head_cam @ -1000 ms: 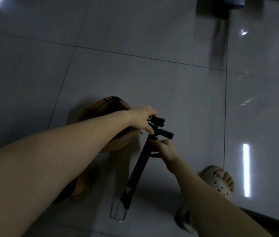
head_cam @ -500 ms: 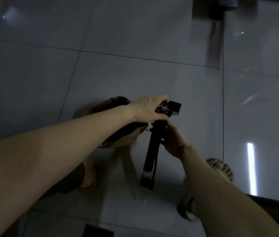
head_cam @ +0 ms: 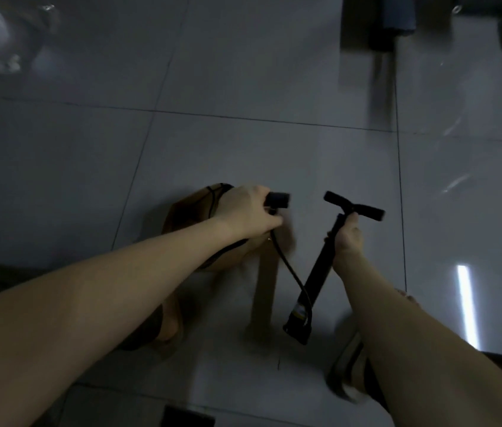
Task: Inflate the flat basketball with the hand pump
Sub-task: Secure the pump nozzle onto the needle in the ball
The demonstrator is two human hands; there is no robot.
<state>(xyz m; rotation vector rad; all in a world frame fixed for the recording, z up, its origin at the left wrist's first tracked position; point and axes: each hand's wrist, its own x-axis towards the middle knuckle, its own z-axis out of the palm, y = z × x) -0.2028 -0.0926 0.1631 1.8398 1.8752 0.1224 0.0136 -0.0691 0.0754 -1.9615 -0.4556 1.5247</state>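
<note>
Our left hand point(head_cam: 245, 211) was clenched round the black end piece point(head_cam: 278, 199) of the hose point(head_cam: 289, 269), which stuck out past our fingers to the right. From under that hand the hose ran down in a slack line to the foot of the pump point(head_cam: 320, 272). Our right hand point(head_cam: 346, 238) gripped the pump's barrel just below the T-handle point(head_cam: 354, 206), fingers wrapped round it and the thumb up near the top. The pump leaned, handle far from us and to the right, base point(head_cam: 297, 329) nearer us and to the left. We could not tell whether the base touched the floor point(head_cam: 243, 72).

The ball point(head_cam: 188, 217) lay slumped and flat on the tiles, partly under our left hand and wrist, with its dark seams showing at the top edge. The hose end was beside its right edge. We could not tell whether the two touched.

Our left foot point(head_cam: 166, 328) sat below the ball, half hidden by the forearm. Our right foot point(head_cam: 348, 374), in a sandal, was blurred at the lower right. A bright strip of reflected light point(head_cam: 466, 303) lay on the glossy tile to the right. Dark furniture point(head_cam: 366, 23) stood at the far edge.
</note>
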